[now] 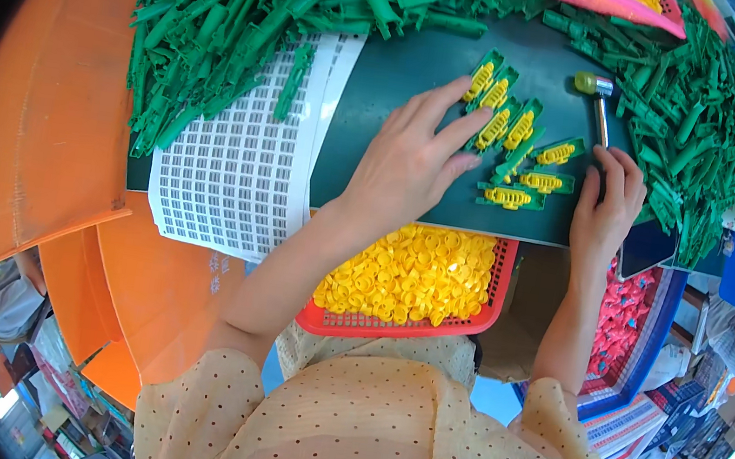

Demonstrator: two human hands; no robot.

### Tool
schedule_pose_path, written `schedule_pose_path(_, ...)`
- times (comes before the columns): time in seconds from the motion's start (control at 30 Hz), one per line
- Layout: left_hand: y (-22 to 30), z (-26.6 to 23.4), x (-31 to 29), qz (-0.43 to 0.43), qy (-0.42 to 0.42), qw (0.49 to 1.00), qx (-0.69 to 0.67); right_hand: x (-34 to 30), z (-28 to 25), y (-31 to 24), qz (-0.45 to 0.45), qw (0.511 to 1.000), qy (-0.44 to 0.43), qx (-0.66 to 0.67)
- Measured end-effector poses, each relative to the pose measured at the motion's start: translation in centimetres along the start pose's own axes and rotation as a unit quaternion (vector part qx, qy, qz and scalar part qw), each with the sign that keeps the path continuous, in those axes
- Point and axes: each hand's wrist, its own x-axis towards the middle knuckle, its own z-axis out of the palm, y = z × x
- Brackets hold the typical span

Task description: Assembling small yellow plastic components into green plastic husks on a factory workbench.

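Several green plastic parts with yellow ribbed inserts [519, 131] lie in a loose cluster on the dark green tabletop [389, 78]. My left hand [411, 151] reaches over the cluster's left side, fingers stretched and apart. Its fingertips touch or hover just above the upper parts; contact is hard to tell. To the right, my right hand [611, 203] has its fingers closed at the lower end of a small mallet [602, 112]. The mallet has a metal handle and a yellowish head pointing away from me. The part of the handle inside my fingers is hidden.
Green plastic pieces [256, 17] heap along the back, with another pile [683, 124] at right. Printed sheets [236, 164] lie at left. Below the table edge sit a red basket [502, 291] of yellow pieces and a blue-rimmed basket [651, 349] of pinkish-red pieces.
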Motion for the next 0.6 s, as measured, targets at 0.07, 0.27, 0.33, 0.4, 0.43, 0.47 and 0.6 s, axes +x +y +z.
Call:
schedule_pose_path(0.07,0.2,-0.5,-0.6,-0.003,0.003,1.000,0.001,1.0,-0.7,0.3,-0.035,0.999,0.008,0.024)
schedule_pose_path(0.27,1.9,-0.3,-2.0,-0.039,-0.071,0.997,-0.019,10.8,-3.0,0.2,-0.134,0.988,0.061,0.037)
schedule_pose_path(0.33,2.2,0.3,-1.8,-0.041,-0.086,0.995,-0.012,15.7,-2.7,0.9,-0.174,0.979,0.093,0.054)
schedule_pose_path(0.4,2.4,1.0,-1.5,-0.038,-0.083,0.996,-0.005,20.2,-1.6,2.1,-0.163,0.984,0.028,0.058)
schedule_pose_path(0.43,2.6,1.4,-1.2,-0.037,-0.075,0.997,0.003,22.1,0.0,2.7,-0.156,0.984,-0.011,0.082)
schedule_pose_path(0.47,2.6,1.8,-0.8,-0.035,-0.075,0.997,0.004,23.5,1.6,3.1,-0.148,0.982,-0.050,0.105)
schedule_pose_path(0.6,2.1,3.2,-0.1,-0.048,-0.043,0.997,0.041,26.9,4.3,-0.2,-0.016,0.969,-0.233,0.081)
